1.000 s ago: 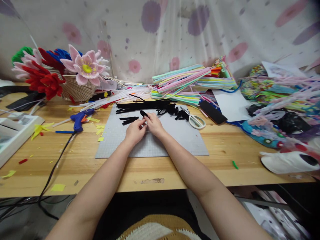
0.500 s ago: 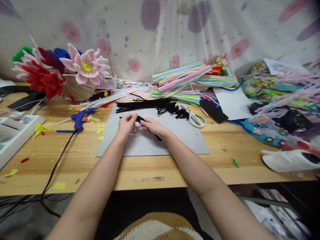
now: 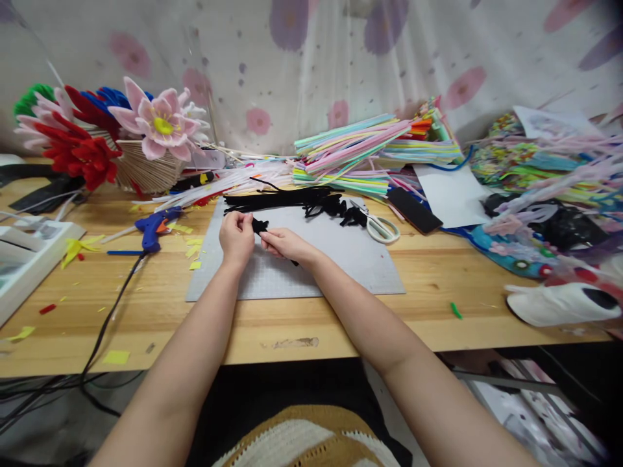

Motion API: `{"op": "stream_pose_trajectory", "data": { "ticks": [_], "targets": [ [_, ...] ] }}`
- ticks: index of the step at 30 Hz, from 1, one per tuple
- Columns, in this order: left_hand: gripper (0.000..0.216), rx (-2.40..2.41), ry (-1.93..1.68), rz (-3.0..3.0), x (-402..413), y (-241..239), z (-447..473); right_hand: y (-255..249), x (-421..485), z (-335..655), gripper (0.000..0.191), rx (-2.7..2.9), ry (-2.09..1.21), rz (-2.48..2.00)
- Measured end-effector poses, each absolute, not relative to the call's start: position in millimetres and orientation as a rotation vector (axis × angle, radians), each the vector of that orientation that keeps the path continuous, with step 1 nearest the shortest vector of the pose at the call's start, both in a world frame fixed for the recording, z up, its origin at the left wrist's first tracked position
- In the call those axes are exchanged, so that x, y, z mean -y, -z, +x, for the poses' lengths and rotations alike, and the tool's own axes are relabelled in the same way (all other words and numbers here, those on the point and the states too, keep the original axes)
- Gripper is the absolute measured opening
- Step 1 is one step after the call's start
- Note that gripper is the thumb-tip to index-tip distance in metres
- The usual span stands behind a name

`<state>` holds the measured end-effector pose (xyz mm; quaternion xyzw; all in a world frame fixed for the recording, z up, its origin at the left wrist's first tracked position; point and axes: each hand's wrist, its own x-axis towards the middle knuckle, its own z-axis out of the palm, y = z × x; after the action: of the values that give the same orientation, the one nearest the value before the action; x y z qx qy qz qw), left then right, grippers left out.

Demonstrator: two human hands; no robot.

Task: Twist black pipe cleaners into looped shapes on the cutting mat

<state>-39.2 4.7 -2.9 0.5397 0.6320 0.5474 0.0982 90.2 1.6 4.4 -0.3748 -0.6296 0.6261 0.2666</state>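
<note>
Over the grey cutting mat my left hand is closed on one end of a black pipe cleaner, bunched up between the hands. My right hand pinches the same fuzzy piece, and a dark tail of it pokes out below the palm. Just behind lies a bundle of straight black pipe cleaners. Several short, bent black pieces sit to its right, beside scissors with pale handles. Fingers hide most of the held piece.
A blue glue gun with its cord stands left of the mat, near yellow scraps. Pipe-cleaner flowers are at the back left. Pastel pipe cleaners are heaped behind. A black phone-like slab and a white roll lie right.
Both hands have shifted slightly left. The black piece between them now shows as a bunched clump rather than a straight strand. The view has tilted a little.
</note>
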Motion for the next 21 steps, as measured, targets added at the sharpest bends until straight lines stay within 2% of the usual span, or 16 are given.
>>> {"op": "stream_pose_trajectory", "data": {
  "ticks": [5, 10, 15, 21],
  "targets": [
    [0.022, -1.515, -1.476, 1.202, -8, 4, -37, -2, 0, 94, 0.029, 1.513, -1.804, -1.063],
    [0.03, -0.944, -1.301, 0.849, -3, -7, -36, 1, 0, 100, 0.027, 1.348, -1.998, -0.847],
    [0.017, -0.914, -1.295, 0.633, 0, -11, -36, 1, 1, 103, 0.026, 1.248, -2.166, -0.719],
    [0.018, -0.811, -1.275, 0.436, -1, -11, -36, -1, -1, 107, 0.031, 1.195, -2.351, -0.56]
  ]
}}
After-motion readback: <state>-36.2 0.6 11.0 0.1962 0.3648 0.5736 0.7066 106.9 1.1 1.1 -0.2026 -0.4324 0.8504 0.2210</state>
